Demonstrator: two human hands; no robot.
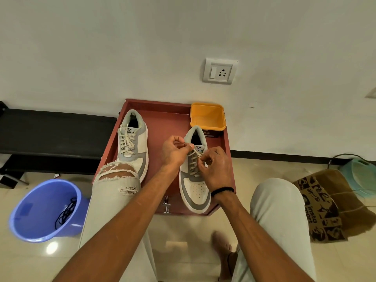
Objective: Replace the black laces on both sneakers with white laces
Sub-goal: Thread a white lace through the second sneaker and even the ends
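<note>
The red tray-like bench [162, 119] is the thing to steer by: both sneakers sit on it with their toes toward the person, so the eyelets face up and within easy reach of someone seated. The far-left sneaker [132, 139] already carries a full run of white lace [127, 142], crossed neatly up to the tongue, and nobody is touching it. The sneaker nearer the bench's right edge [195, 176] is the one being worked. The left hand [175, 151] is pinched shut on one end of its white lace [193, 159] near the tongue, pulled up and out; the right hand [215, 167] is closed on the other end, just across the eyelets. Holding both ends taut like that looks meant to draw the crossings snug, or to start a knot. I cannot tell which.

Behind that shoe, in the bench's far right corner, stands a yellow tub [207, 116], out of the way. Left of the bench on the floor, a blue bucket [43, 210] holds a black lace [66, 212], apparently dropped there as done with.
</note>
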